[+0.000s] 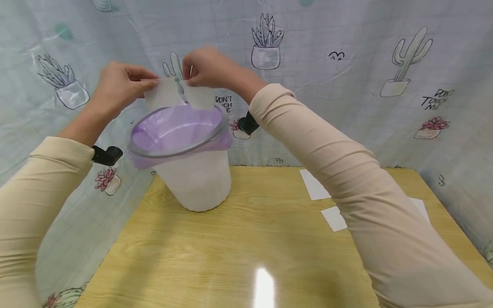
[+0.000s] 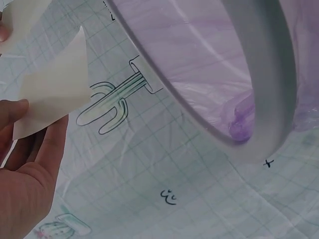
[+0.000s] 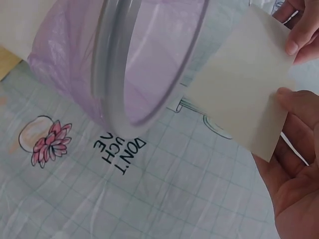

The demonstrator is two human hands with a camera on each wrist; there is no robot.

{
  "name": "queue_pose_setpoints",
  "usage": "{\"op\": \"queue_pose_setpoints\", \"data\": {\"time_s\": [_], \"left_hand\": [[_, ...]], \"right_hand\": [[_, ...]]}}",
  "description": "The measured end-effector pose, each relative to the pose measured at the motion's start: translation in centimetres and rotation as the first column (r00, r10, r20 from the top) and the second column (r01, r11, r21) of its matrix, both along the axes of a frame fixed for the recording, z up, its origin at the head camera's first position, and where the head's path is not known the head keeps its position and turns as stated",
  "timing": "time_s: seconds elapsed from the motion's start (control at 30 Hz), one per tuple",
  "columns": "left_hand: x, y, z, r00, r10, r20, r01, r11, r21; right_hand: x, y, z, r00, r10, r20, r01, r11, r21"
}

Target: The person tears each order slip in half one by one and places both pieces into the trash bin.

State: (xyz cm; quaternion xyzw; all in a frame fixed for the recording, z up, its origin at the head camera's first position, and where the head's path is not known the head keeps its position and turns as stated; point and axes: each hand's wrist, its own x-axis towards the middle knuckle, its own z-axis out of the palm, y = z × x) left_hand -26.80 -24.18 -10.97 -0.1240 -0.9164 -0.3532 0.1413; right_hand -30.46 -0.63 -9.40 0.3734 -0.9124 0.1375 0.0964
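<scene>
The left paper piece [image 1: 163,95] hangs from the left hand [image 1: 122,82], pinched near its upper edge; the right paper piece [image 1: 200,98] hangs likewise from the right hand [image 1: 211,66]. Both pieces appear light, flexible and easily torn; hold near an edge, between thumb and fingertips. Below both hands stands the bin [image 1: 196,177] with its purple liner [image 1: 177,130]. White sheets [image 1: 314,186] lie on the worktop [image 1: 215,248], right of and below the right hand.
</scene>
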Motion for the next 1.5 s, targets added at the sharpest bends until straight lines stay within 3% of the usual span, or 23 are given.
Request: {"op": "queue_pose_setpoints", "data": {"time_s": [0.23, 0.43, 0.7, 0.83, 1.0, 1.13, 1.23, 1.37, 1.5], "left_hand": [[0.3, -1.2, 0.7, 0.999, 0.039, 0.008, -0.04, 0.998, 0.038], [0.4, -1.0, 0.5, 0.997, -0.023, 0.072, 0.014, 0.993, 0.121], [0.4, -0.6, 0.3, 0.995, -0.068, 0.076, 0.053, 0.982, 0.181], [0.3, -0.2, 0.1, 0.996, -0.065, 0.064, 0.055, 0.987, 0.148], [0.5, 0.7, -0.2, 0.998, -0.042, 0.05, 0.041, 0.999, 0.022], [1.0, 1.7, -0.3, 0.998, -0.061, 0.033, 0.062, 0.998, -0.02], [1.6, 2.7, -0.6, 0.995, -0.096, 0.029, 0.096, 0.995, 0.007], [2.9, 4.4, -1.6, 0.987, -0.16, 0.012, 0.158, 0.979, 0.128], [4.4, 6.5, -2.7, 0.977, -0.209, -0.025, 0.21, 0.955, 0.209]], "right_hand": [[0.5, -1.9, 0.7, 0.999, 0.05, -0.019, -0.051, 0.999, -0.007], [0.5, -2.3, 0.4, 0.997, 0.08, 0.001, -0.08, 0.997, 0.003], [0.5, -1.5, 0.3, 0.994, 0.11, 0.016, -0.111, 0.994, 0.021], [0.5, -1.1, 0.5, 0.994, 0.106, -0.003, -0.105, 0.993, 0.061], [0.6, -0.4, 0.7, 0.993, 0.12, -0.001, -0.12, 0.99, 0.08], [0.8, 0.8, 0.8, 0.994, 0.111, 0.002, -0.11, 0.988, 0.112], [1.2, 2.1, 0.7, 0.994, 0.107, 0.014, -0.108, 0.988, 0.108], [2.7, 4.5, -0.1, 0.992, 0.127, 0.007, -0.127, 0.991, 0.033], [4.7, 7.8, -2.1, 0.994, 0.113, -0.003, -0.113, 0.991, -0.069]]}}
